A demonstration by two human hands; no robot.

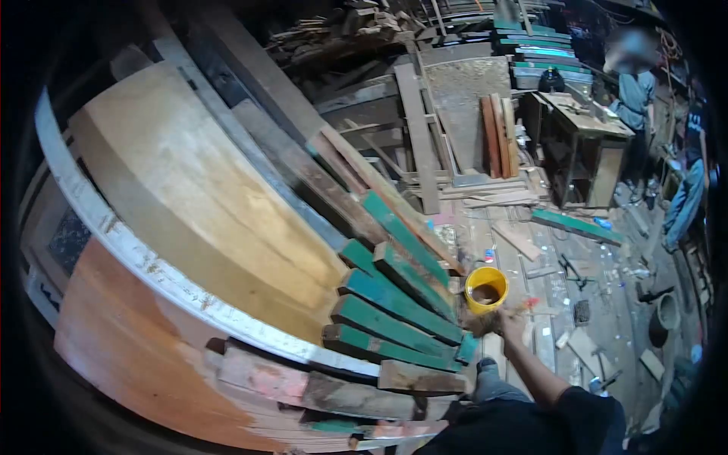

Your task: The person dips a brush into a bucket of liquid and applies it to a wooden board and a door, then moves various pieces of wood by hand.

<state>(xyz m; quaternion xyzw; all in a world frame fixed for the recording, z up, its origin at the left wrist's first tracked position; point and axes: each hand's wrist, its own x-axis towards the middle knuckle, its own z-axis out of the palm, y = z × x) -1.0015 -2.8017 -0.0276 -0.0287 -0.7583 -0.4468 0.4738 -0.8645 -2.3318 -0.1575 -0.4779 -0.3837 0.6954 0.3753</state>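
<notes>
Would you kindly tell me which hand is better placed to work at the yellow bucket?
The right hand, probably: that arm is stretched out and the hand is right beside the yellow bucket, apparently holding a brush. The left hand is out of view.

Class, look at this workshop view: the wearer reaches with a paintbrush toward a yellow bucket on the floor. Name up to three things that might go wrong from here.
1. The yellow bucket stands open on the floor beside the green planks; the right hand might knock it over.
2. Offcuts and tools litter the floor, a likely trip hazard.
3. The stacked planks lean at a slant and may slide.
</notes>
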